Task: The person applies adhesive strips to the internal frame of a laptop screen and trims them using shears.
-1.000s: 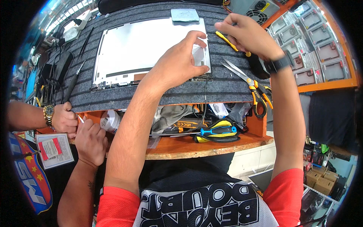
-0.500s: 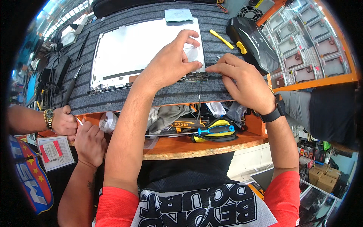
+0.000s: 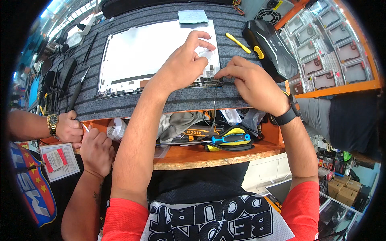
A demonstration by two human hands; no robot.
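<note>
A white flat panel [image 3: 132, 52], apparently a laptop screen part with its back facing up, lies on a ribbed grey mat. Dark hinge and cable parts run along its near edge. Over its right side is my left hand [image 3: 181, 66], fingers apart and curved, with nothing visible in it. My right hand [image 3: 255, 82] reaches in from the right. Its extended forefinger touches or nearly touches a small metal bracket [image 3: 210, 74] at the near right corner; its other fingers are bent and partly hidden. A thin cable [image 3: 214, 98] hangs from that corner over the table edge.
A light blue pad [image 3: 193, 17] rests on the panel's far edge. To the right lie a yellow pry tool [image 3: 238, 43] and a black case [image 3: 271, 50]. Below is an open drawer of tools with a blue screwdriver [image 3: 231, 138]. Another person's hands [image 3: 96, 148] are at the left.
My left thumb has drawn back from the panel's corner, uncovering the metal bracket. My right forefinger has shifted slightly left and down against it. The view has moved a little.
</note>
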